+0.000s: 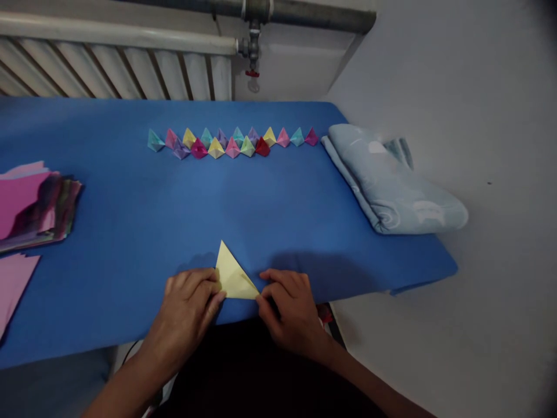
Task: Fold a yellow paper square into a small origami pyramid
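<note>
Two hands pinch a yellow paper triangle (232, 277) flat at the desk's (130, 215) near edge: left hand (189, 302) on its left corner, right hand (287, 302) on its right corner. Long edge runs left-right, tip pointing far.

You are looking through a single head-worn camera, tilting forward and down over the blue table (130, 203) from its near edge. It is sitting close to your left hand (189, 302) and right hand (289, 307) at the bottom, while facing the radiator (113, 69) and wall beyond the far edge.
</note>
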Demonstrator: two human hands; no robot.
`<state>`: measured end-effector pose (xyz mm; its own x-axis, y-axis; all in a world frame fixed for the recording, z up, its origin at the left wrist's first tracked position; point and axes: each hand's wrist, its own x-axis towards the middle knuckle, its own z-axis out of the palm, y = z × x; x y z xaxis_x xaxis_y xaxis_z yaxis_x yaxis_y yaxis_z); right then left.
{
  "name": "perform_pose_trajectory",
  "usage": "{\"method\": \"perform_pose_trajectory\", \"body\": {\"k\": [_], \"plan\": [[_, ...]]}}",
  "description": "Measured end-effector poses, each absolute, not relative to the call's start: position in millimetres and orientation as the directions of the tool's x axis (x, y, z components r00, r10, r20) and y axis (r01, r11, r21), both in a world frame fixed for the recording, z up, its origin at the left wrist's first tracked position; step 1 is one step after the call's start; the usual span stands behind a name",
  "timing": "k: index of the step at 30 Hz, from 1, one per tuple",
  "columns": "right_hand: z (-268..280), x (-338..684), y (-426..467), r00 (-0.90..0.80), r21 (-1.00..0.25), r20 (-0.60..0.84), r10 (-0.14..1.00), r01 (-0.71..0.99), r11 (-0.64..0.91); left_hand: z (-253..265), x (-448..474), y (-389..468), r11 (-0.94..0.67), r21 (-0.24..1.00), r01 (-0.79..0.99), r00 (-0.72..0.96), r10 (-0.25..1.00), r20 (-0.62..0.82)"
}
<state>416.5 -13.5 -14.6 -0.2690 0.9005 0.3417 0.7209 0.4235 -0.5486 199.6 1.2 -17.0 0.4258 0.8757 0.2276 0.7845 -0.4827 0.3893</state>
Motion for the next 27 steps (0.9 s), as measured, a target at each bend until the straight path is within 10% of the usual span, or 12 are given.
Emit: {"method": "perform_pose_trajectory", "body": {"k": [27], "plan": [[-13.1,416.3,-12.9,-0.27,-0.54,0.319,0.908,0.736,0.409,-15.0,208.1,6.0,-0.359,0.415,0.836,0.306,0.933,0.191]]}}
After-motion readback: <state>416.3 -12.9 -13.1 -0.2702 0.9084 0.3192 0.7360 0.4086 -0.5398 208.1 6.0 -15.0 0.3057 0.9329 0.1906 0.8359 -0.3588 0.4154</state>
